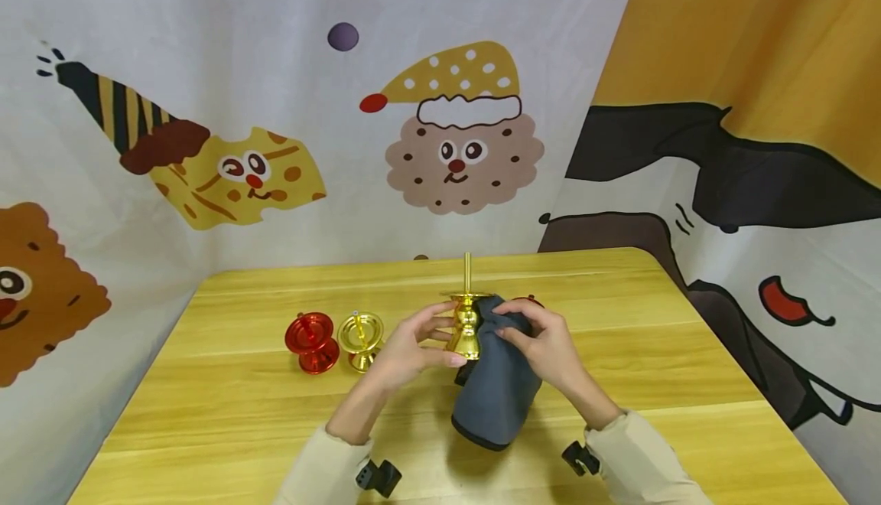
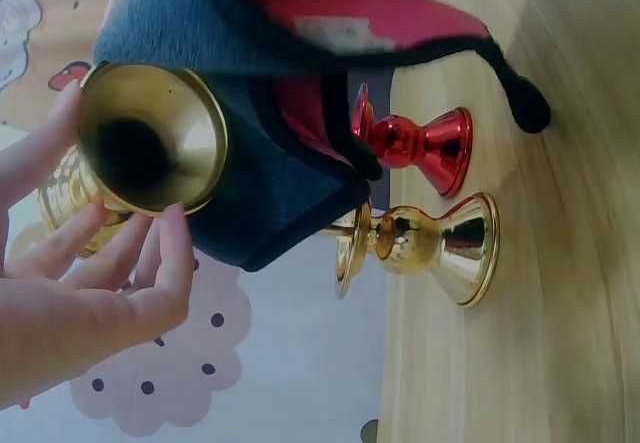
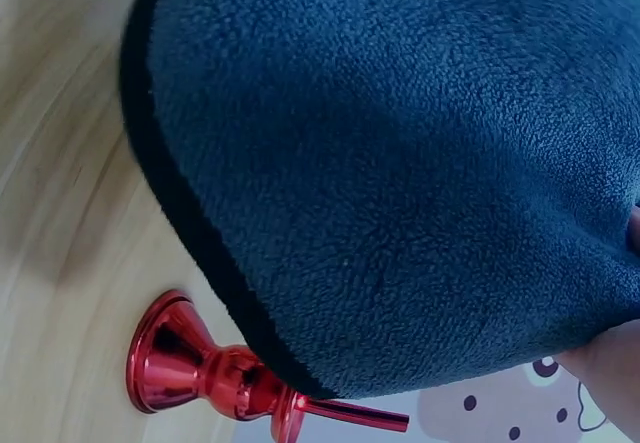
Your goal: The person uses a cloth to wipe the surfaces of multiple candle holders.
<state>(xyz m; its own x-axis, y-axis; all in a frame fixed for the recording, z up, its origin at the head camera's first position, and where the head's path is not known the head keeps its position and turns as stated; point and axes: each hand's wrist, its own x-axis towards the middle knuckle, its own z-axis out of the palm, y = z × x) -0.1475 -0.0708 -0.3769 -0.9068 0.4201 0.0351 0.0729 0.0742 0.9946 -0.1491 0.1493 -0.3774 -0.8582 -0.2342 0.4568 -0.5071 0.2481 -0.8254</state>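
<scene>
Gold candlestick point(image 1: 466, 329) is held upright above the middle of the wooden table point(image 1: 227, 413), w/ a thin gold spike at top, a drip dish under it, a waisted bulbous stem and a flared bell base; shiny, mirror-like finish, hollow dark underside seen from left wrist view. Left hand point(image 1: 413, 344) grips it, fingers curled round stem & base. Right hand point(image 1: 537, 344) holds a dark grey fleece cloth point(image 1: 495, 398) w/ black edging, pressed against the candlestick's right side; the rest of the cloth hangs down to the table. Toward the table's left edge, a red candlestick point(image 1: 313, 343) and a second gold candlestick point(image 1: 361, 340) lie just beside each other, well apart from the hands. Another red candlestick point(image 3: 230, 378) sits behind the cloth, mostly hidden in head view.
</scene>
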